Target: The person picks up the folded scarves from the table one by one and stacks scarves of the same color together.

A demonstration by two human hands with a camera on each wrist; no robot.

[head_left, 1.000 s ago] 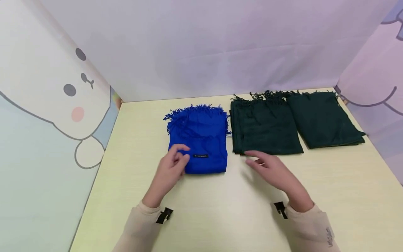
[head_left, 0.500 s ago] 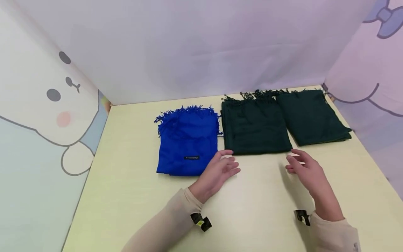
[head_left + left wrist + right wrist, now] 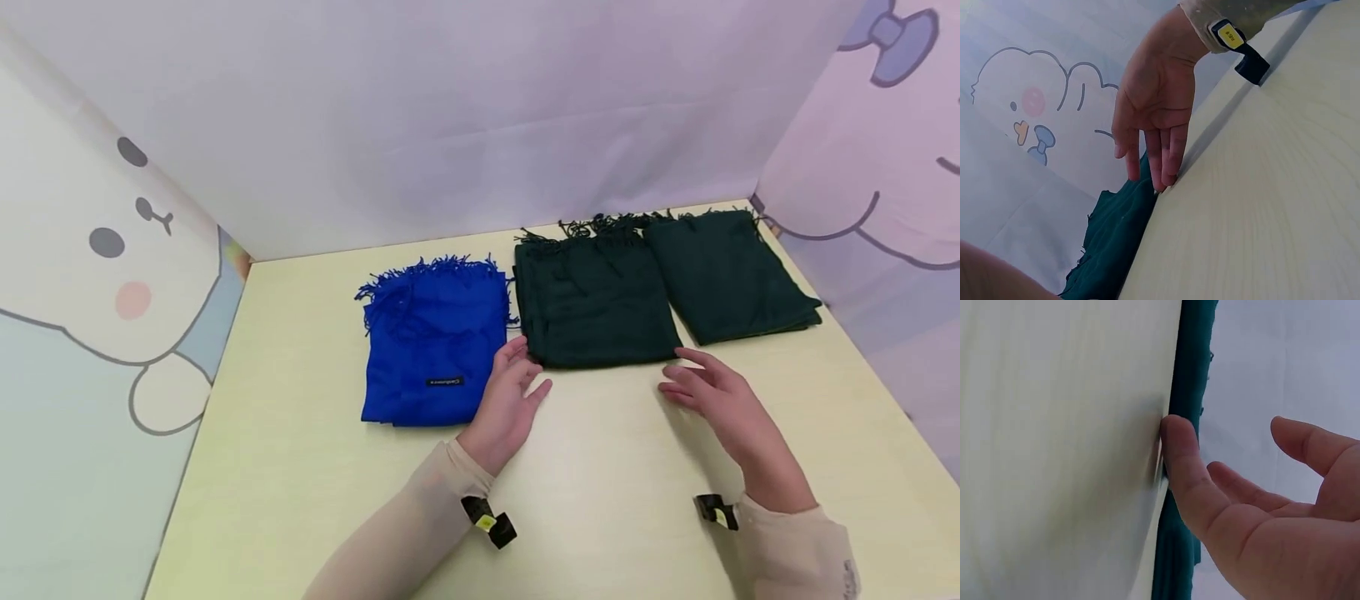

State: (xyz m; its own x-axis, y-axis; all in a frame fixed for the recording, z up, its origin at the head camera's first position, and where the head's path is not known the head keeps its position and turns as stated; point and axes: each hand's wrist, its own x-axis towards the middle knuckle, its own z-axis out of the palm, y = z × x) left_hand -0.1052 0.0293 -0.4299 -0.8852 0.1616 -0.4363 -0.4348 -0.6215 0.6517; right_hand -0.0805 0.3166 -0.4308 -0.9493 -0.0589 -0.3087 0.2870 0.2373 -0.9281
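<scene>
Three fringed scarves lie folded on the table. The middle dark green scarf (image 3: 600, 300) is between both hands. My left hand (image 3: 504, 408) is at its near left corner with the fingers spread, overlapping the right edge of the blue scarf (image 3: 420, 358) in the head view. Beside the near right corner is my right hand (image 3: 723, 400), fingers extended. In the right wrist view a fingertip of the right hand (image 3: 1272, 544) meets the green edge (image 3: 1175, 544); the thumb stands apart. The left wrist view shows the right hand (image 3: 1160, 94) pointing down at the dark green cloth (image 3: 1122, 231).
Another dark green scarf (image 3: 735, 275) lies to the right, close against the middle one. The pale table (image 3: 600, 483) ends at a white curtain-like backdrop (image 3: 450, 125). Cartoon-printed sheets (image 3: 75, 375) hang at the sides.
The left hand has moved right, from the blue scarf to the middle green scarf's near left corner. The right hand has moved right to its near right corner. The middle scarf's left-front folds look straighter.
</scene>
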